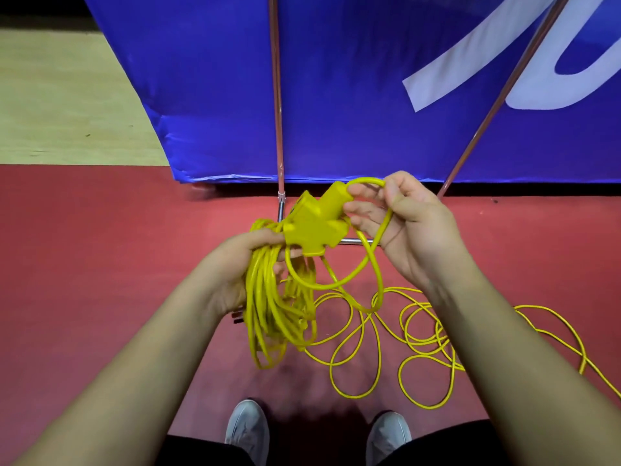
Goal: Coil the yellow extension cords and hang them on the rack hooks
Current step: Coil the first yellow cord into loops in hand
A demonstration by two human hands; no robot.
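My left hand (pixel 247 264) grips a bundle of coiled yellow extension cord (pixel 268 317) that hangs below it in long loops. A yellow three-way socket block (pixel 314 227) sits on top of the bundle between my hands. My right hand (pixel 406 216) pinches a loop of the same cord (pixel 368 181) just behind the block, and the loop curves down under it. More yellow cord (pixel 420 334) lies in loose loops on the red floor to the right. No rack hooks are visible.
A blue banner (pixel 336 79) on thin metal poles (pixel 277 95) stands right in front. Its metal base bar (pixel 356 241) lies on the red floor (pixel 100 247). Pale wood flooring (pixel 60 95) lies at the far left. My grey shoes (pixel 248 428) are below.
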